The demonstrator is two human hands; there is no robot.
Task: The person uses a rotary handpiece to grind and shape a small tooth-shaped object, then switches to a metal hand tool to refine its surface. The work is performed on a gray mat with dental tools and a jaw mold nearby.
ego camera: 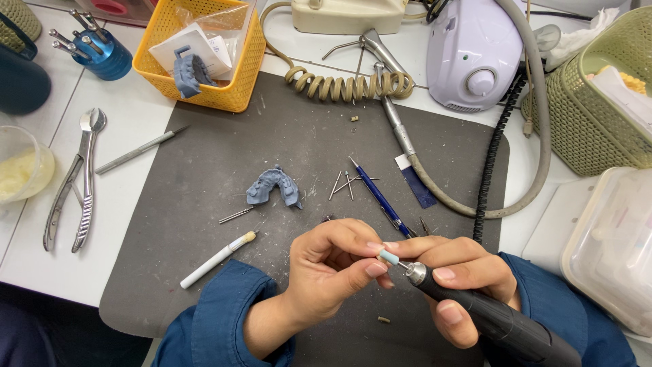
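Closest to the camera, the right hand [455,285] is wrapped tight around a black rotary handpiece [496,319], gripped like a fat pen so the tip stays steady. The left hand [333,268] has its fingers curled in and its thumb and first finger pinched on the small pale blue grinding bit [389,257] that sticks out of the tool's silver nose. Both hands sit low over the dark grey work mat [204,272], which catches dust and tiny bits. Just past the left wrist lies a white stick tool [217,259]. Further up the mat, a blue-grey dental model [274,187] rests by itself, well apart from the hands, with a few loose metal burs [345,183] and a blue pen-shaped tool [380,198] beside it, all easy to grab. At the far edge, a yellow basket [204,54] holds another model, and a lilac motor box [473,54] stands near a coiled hose [346,86].
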